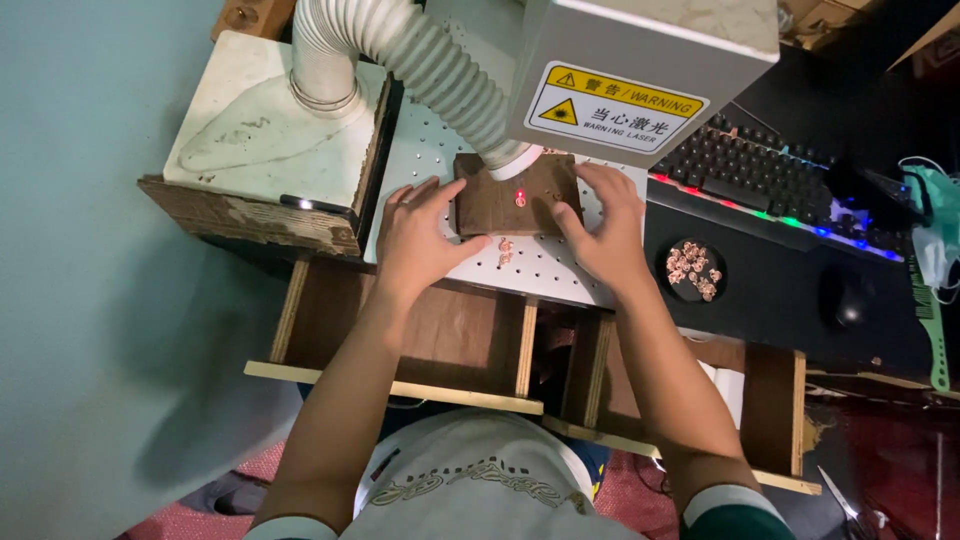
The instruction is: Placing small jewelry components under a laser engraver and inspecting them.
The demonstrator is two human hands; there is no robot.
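Perforated white plate [560, 268] under wooden block [515, 195], perhaps copper bits [504, 250].

backlit keyboard [760, 175], black mouse [846, 300], green comb [925, 320]

A teal wall [80, 200] flanks a wooden bench [440, 340]; dim light, a rainbow-lit keyboard [760, 180] glows.

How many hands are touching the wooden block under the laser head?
2. The left hand presses the left side of the wooden block; the right hand holds its right side and front edge. No other hands show in this view.
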